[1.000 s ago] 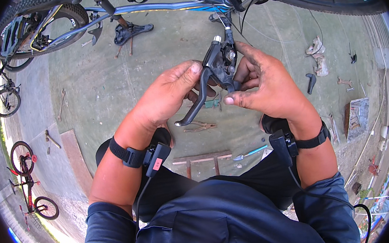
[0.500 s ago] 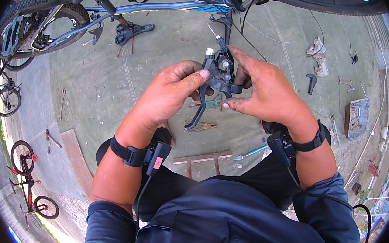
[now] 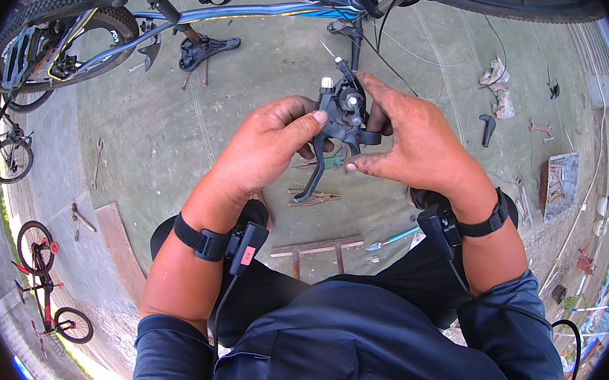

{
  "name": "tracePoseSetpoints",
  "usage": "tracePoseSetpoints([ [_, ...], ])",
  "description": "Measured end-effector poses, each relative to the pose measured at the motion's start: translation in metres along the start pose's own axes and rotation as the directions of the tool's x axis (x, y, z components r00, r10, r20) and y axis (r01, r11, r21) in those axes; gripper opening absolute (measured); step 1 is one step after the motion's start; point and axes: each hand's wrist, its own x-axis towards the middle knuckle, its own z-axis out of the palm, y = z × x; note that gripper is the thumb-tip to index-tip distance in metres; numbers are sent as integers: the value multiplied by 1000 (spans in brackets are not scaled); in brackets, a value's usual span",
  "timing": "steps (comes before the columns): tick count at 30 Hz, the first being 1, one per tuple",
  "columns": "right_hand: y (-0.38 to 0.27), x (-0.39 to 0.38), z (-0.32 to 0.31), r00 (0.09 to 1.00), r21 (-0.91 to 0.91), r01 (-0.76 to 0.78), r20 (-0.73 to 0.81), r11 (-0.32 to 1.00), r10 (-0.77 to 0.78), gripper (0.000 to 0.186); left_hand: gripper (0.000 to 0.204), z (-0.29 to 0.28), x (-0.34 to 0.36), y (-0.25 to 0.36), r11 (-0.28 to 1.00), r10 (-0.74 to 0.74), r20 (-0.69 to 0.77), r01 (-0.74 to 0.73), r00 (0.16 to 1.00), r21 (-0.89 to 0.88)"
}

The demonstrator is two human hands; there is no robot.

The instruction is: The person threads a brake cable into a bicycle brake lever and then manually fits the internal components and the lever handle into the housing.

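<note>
A black bicycle brake and shift lever [image 3: 345, 113] is held up in front of me, its long brake blade hanging toward me and a thin cable end sticking out at the top. My left hand [image 3: 270, 138] pinches its left side, thumb on the body and fingers curled underneath. On the other side my right hand [image 3: 405, 133] has its fingers against the right edge of the body, partly hidden behind it. The right thumb lies near the short shift paddle [image 3: 369, 138]; whether it touches is hard to tell.
A blue and black bicycle frame [image 3: 265, 9] spans the far side, with a saddle [image 3: 207, 49] below it. Pliers [image 3: 314, 198], a black grip-shaped part [image 3: 488, 130], wrenches [image 3: 540, 129], a crumpled rag [image 3: 498, 87] and a tool tray [image 3: 560, 184] lie on the ground.
The lever has tipped very slightly, its cable end shifting a little left. Both hands stay in almost the same place.
</note>
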Motion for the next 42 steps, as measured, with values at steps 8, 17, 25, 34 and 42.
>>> tracePoseSetpoints([
  [8, 0, -1, 5, 999, 52, -33, -41, 998, 35, 103, 25, 3, -1, 4, 1000, -5, 4, 5, 1000, 25],
  [17, -3, 0, 9, 995, 43, -15, -95, 999, 19, 102, 32, 4, 2, -1, 998, 36, -11, -35, 999, 42],
  [25, 0, 0, 4, 1000, 26, -4, -16, 1000, 4, 83, 32, 4, 2, -4, 997, 63, -34, -62, 997, 35],
  [34, 2, 1, 3, 1000, 40, 7, 9, 999, -7, 86, 31, 3, 2, -2, 993, 78, -27, -75, 997, 91],
  [42, -7, 3, -1, 996, 142, -79, 48, 987, 73, 90, 26, 1, 2, 0, 995, 41, -27, -38, 999, 90],
])
